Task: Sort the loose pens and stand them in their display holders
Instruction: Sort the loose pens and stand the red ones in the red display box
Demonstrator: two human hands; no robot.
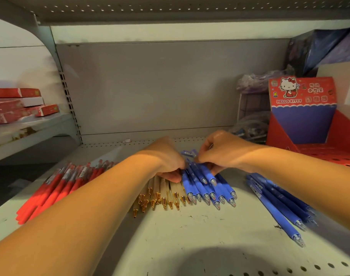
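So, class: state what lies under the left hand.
Under the left hand lie cream pens with gold tips, beside blue pens. The hand covers their top ends, so whether it grips them cannot be seen.

On the shelf (190, 236), the central pen bundle (208, 186) touches a pen row (164, 194) on its left, with a larger pen heap (56, 188) farther left. To the bundle's right, apart, lies a second heap (279, 206). The display holder (303, 120) stands behind the bundle, to the right.

Head camera looks forward and down, close over the shelf (190, 232).
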